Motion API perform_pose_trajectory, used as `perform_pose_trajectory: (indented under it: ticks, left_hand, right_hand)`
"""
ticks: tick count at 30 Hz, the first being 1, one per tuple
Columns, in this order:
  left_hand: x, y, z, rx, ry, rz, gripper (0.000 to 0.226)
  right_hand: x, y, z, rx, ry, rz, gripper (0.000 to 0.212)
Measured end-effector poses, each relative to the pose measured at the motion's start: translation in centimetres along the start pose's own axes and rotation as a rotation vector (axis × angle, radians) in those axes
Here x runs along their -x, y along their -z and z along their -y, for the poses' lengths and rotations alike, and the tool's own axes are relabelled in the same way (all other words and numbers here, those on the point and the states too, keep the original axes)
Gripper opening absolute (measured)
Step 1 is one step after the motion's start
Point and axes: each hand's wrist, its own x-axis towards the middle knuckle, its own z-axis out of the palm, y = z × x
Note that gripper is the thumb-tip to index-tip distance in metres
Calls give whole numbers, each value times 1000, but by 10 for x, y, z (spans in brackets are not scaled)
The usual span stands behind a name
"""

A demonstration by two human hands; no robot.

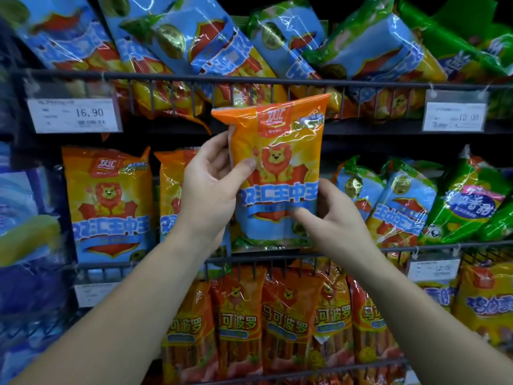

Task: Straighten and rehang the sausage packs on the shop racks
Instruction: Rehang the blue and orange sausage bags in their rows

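Observation:
An orange and blue sausage pack with a lion picture point(280, 151) is held upright in front of the middle rack. My left hand point(211, 184) grips its left edge, thumb on the front. My right hand point(330, 215) holds its lower right corner, thumb across the front near the bottom. Two matching orange packs point(107, 204) stand upright on the middle rack to the left. On the top rack, several blue packs point(200, 45) lie tilted and overlapping.
A wire rail point(277, 81) fronts the top rack, with price tags at left point(73, 115) and right point(455, 115). Blue and green packs point(399, 204) lean at the middle right. Orange packs point(288, 323) fill the bottom rack.

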Motion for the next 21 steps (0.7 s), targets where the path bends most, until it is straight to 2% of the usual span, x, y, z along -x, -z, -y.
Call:
perform_pose_trajectory:
  ticks: [5, 9, 13, 21]
  left_hand:
    - [-9, 12, 15, -242, 3, -9, 37]
    - [-11, 15, 24, -373, -39, 10, 55]
    - [-15, 16, 31, -409, 1, 23, 73]
    - [-12, 18, 36, -451, -30, 7, 81]
  right_hand:
    - [-7, -18, -17, 102, -62, -11, 17]
    - [-9, -26, -23, 125, -124, 7, 25]
    - [-11, -29, -23, 202, -190, 65, 32]
    - [-13, -35, -24, 245, -201, 7, 37]
